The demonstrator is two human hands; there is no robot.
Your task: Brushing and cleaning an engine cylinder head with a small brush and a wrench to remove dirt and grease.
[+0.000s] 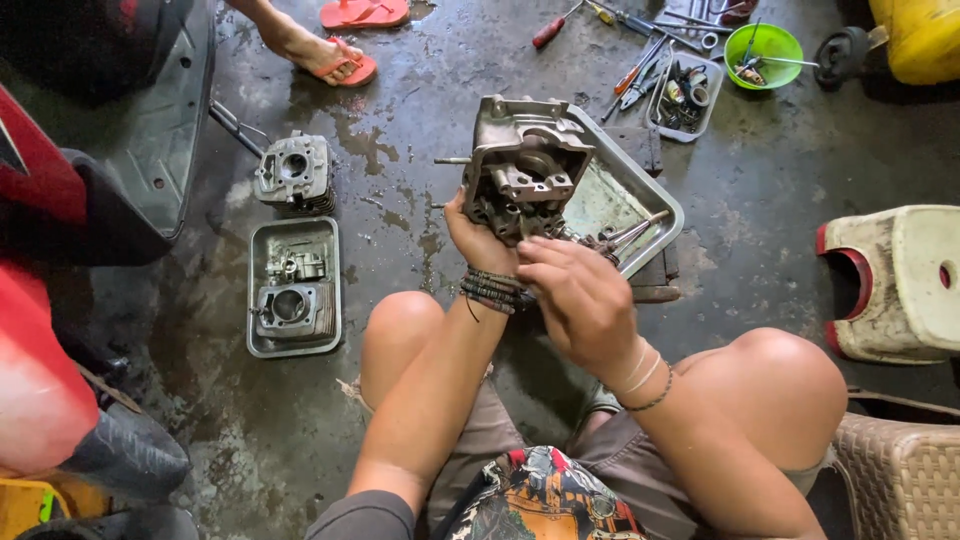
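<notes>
- Bare knees frame the near edge of the wet concrete floor (420, 60), where a person sits with both arms reaching forward.
- Right hand (580, 300) (a thin bracelet on its wrist) curls loosely at the lower side of a grey engine cylinder head (525, 165), fingertips bent in against the casting; whether they pinch some small part cannot be told.
- Left hand (478, 240), its wrist wrapped in dark bead bands, grips the cylinder head from beneath, fingers closed on its lower left corner and holding it up off the floor.
- Behind the raised cylinder head, a dented metal tray (630, 200) rests on the floor, with a few loose tools at its near right corner.
- Toward the floor's left side, a smaller metal tray (258, 300) carries an engine cylinder (292, 308); just beyond it, a finned cylinder block (295, 172) stands on the bare concrete.
- At the right edge, a grimy white stool (895, 285) lies tipped over.
- Farthest off, a green bowl (764, 50) and scattered screwdrivers (620, 70) sit by the far edge, while another person's foot in an orange sandal (330, 60) rests at the far left.
</notes>
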